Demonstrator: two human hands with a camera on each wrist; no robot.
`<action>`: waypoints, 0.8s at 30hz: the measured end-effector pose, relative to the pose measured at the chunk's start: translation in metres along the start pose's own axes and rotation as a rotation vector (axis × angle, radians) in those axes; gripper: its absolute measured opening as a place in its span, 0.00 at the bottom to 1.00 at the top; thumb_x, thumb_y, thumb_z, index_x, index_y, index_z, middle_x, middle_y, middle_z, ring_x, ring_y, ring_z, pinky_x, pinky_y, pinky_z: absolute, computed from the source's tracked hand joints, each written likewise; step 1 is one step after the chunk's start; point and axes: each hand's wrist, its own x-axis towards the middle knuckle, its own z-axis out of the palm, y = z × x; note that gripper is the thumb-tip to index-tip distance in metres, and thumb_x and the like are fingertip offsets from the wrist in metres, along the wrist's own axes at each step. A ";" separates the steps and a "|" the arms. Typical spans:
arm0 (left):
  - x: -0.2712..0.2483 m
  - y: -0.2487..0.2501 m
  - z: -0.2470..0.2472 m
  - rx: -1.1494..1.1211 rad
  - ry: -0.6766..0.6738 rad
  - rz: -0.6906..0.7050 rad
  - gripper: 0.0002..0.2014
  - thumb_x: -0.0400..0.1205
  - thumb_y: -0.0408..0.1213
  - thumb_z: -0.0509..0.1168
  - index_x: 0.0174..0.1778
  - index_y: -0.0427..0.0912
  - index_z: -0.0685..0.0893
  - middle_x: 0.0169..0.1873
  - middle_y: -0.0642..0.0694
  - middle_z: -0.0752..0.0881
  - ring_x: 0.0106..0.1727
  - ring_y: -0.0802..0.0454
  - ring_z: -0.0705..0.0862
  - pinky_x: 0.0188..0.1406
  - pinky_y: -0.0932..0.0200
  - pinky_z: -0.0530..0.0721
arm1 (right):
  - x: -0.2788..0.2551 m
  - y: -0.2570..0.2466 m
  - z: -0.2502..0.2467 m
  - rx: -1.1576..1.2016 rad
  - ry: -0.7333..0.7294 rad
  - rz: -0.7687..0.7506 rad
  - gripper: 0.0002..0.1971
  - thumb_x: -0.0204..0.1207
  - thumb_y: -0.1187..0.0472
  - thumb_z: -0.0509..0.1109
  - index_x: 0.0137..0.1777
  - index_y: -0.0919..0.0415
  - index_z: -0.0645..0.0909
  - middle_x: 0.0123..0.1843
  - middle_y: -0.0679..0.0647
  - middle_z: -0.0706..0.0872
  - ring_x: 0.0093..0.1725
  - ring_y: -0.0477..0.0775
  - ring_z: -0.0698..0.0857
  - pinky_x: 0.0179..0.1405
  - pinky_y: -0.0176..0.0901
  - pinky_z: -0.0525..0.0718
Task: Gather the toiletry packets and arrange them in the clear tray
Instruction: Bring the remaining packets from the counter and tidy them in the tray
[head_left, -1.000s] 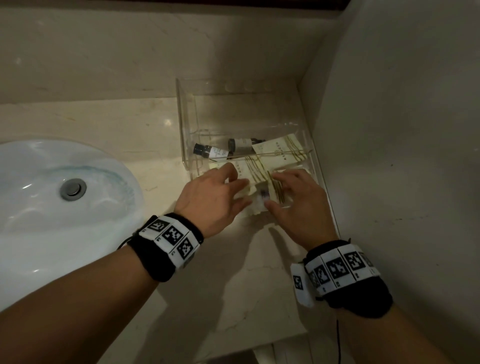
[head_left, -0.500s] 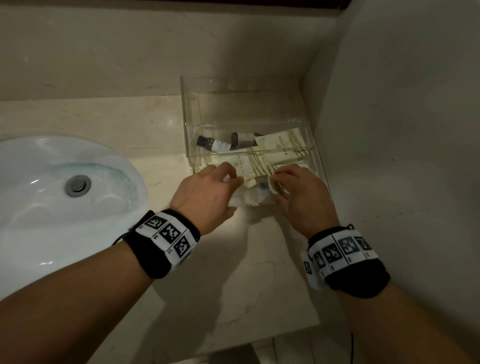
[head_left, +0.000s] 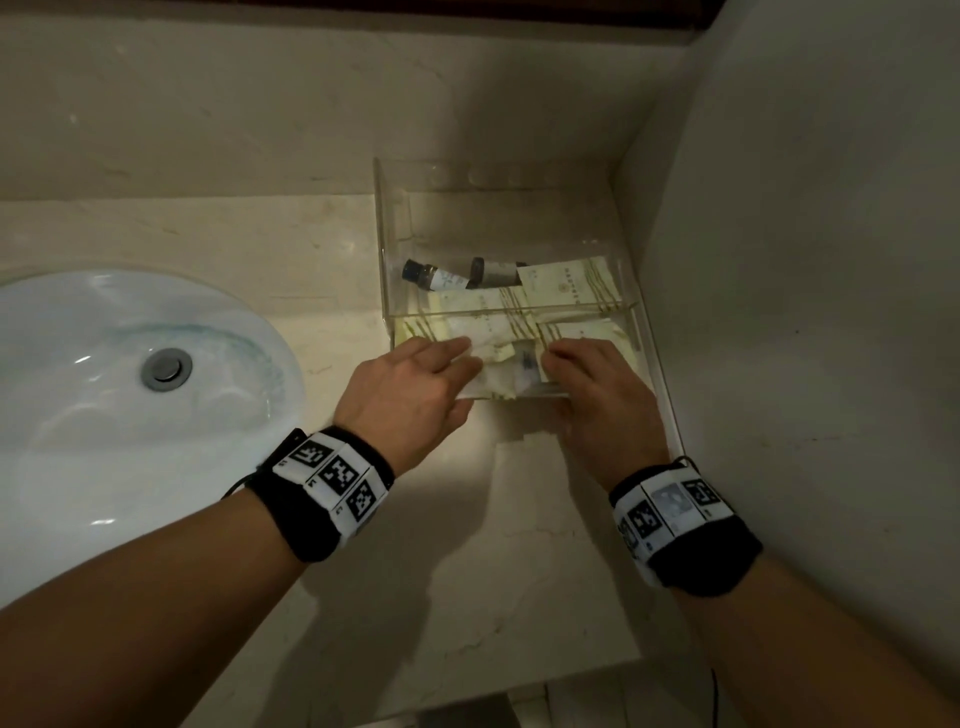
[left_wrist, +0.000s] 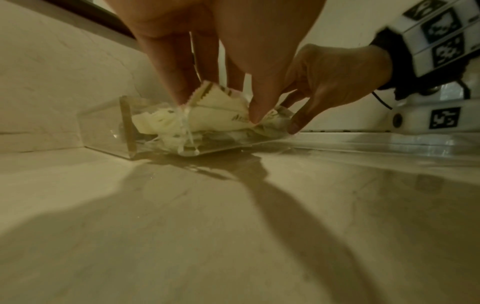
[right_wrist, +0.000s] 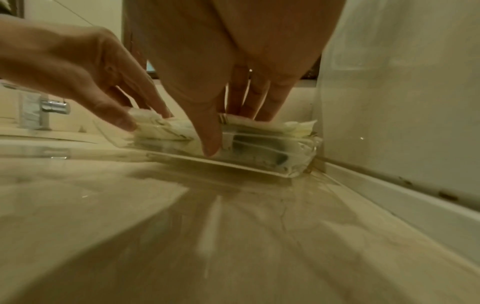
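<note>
The clear tray (head_left: 385, 234) stands in the counter's back right corner and holds several cream toiletry packets (head_left: 566, 286) and two small dark-capped bottles (head_left: 431, 275). Both hands are at its front part. My left hand (head_left: 467, 353) pinches a crumpled packet (left_wrist: 221, 107) between thumb and fingers at the top of the pile. My right hand (head_left: 553, 364) presses fairly straight fingers (right_wrist: 257, 102) down on the packets (right_wrist: 259, 125), with its thumb (right_wrist: 210, 142) down against the tray's front wall (right_wrist: 246, 164). The lower packets are hidden under the hands.
A white sink (head_left: 104, 415) with a metal drain (head_left: 166, 369) lies to the left, and a chrome faucet (right_wrist: 44, 111) shows behind it. The side wall (head_left: 805, 260) runs right beside the tray. The beige counter (head_left: 493, 545) stretches toward me.
Both hands have moved a little away from me, carrying the front packets in over the tray's front wall. The bottles and back packets lie as before.
</note>
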 end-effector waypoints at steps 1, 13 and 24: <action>0.001 0.000 0.001 -0.003 0.012 0.002 0.20 0.73 0.45 0.79 0.60 0.45 0.90 0.62 0.44 0.89 0.53 0.40 0.89 0.34 0.47 0.90 | 0.001 0.001 0.001 -0.003 0.014 -0.013 0.19 0.62 0.77 0.79 0.54 0.68 0.88 0.57 0.60 0.88 0.56 0.63 0.85 0.47 0.50 0.87; 0.020 0.001 0.001 0.036 0.091 -0.052 0.10 0.79 0.47 0.72 0.46 0.44 0.90 0.47 0.46 0.87 0.45 0.43 0.84 0.31 0.52 0.82 | 0.024 0.018 0.005 -0.045 0.109 -0.051 0.13 0.61 0.76 0.78 0.46 0.68 0.89 0.48 0.60 0.90 0.48 0.63 0.88 0.41 0.45 0.85; 0.035 -0.007 0.001 0.009 0.115 -0.107 0.12 0.82 0.45 0.70 0.42 0.39 0.87 0.36 0.43 0.84 0.22 0.40 0.81 0.20 0.52 0.82 | 0.047 0.025 0.006 -0.109 0.081 -0.017 0.07 0.63 0.74 0.79 0.36 0.64 0.85 0.39 0.57 0.86 0.34 0.61 0.82 0.21 0.41 0.77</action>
